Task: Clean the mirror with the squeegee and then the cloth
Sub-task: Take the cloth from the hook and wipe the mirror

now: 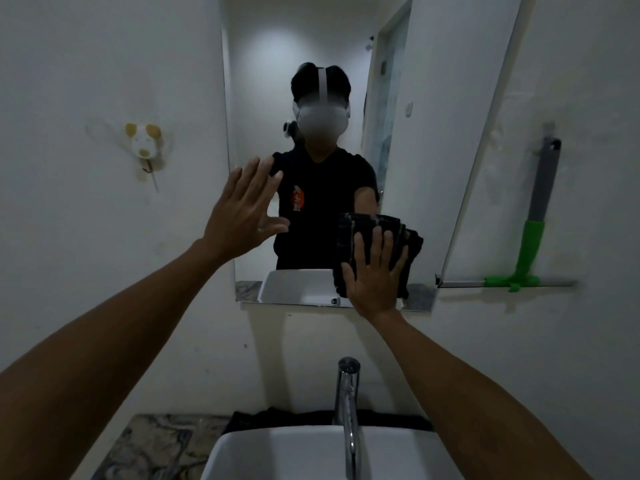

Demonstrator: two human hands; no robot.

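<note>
Mirror: the tall rectangular frameless wall mirror [311, 98] hangs on the white wall above the basin, its glass smooth and reflective, showing a person in a dark shirt.
Cloth: the dark folded terry cloth [367, 233] lies flat against the mirror's lower right part, thick and ribbed in layers, its bottom edge near the mirror's lower rim.
Right hand: the right hand [375, 271] presses the cloth to the glass, palm forward, fingers [377, 244] straight, pointing up and slightly spread over the fabric; the forearm rises from the lower right.
Left hand: the left hand [242, 209] is raised at the mirror's left edge, palm toward the glass, fingers extended and fanned apart, thumb out to the right, holding nothing; whether it touches the glass cannot be told.
Squeegee: the grey-handled squeegee with a green plastic neck and long thin blade [530, 244] hangs on the wall right of the mirror, blade level at the bottom, well apart from both hands.
Hook: a small mouse-shaped white and tan wall hook [143, 143] sits left of the mirror.
Basin: the white glossy ceramic basin [277, 455] is below, with a slim chrome tap [348, 410] upright behind it.
Bench: a marbled stone bench [152, 445] lies left of the basin.
</note>
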